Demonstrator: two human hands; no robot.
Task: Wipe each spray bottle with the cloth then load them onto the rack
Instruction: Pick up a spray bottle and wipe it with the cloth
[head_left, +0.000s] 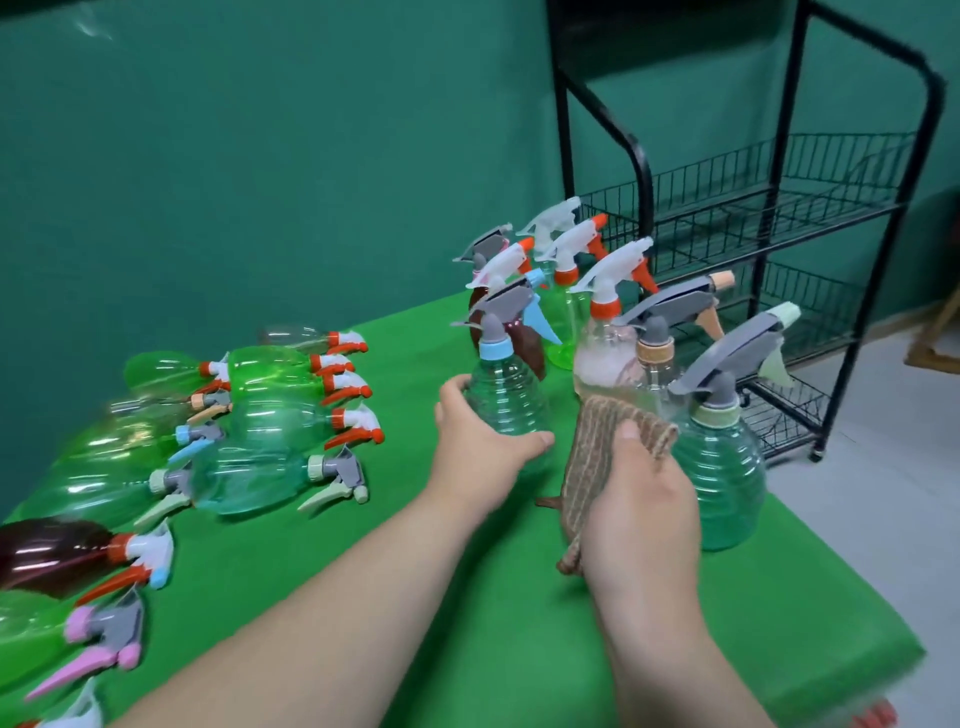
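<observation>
My left hand (480, 447) grips the round body of a clear teal spray bottle (506, 395) with a grey trigger and light blue collar, standing upright on the green table (467, 597). My right hand (639, 514) holds a folded brown striped cloth (597, 447) just right of that bottle. A second teal bottle (719, 467) with a pale green collar stands right of the cloth. Several more upright bottles (582, 291) cluster behind. The black wire rack (753, 218) stands beyond the table's far right corner, and I see no bottles on its shelves.
Several spray bottles (270, 415) lie on their sides in rows across the left of the table, nozzles pointing right; a dark brown one (57, 556) lies near the left edge. A green backdrop hangs behind. Grey floor (893, 467) shows to the right of the table.
</observation>
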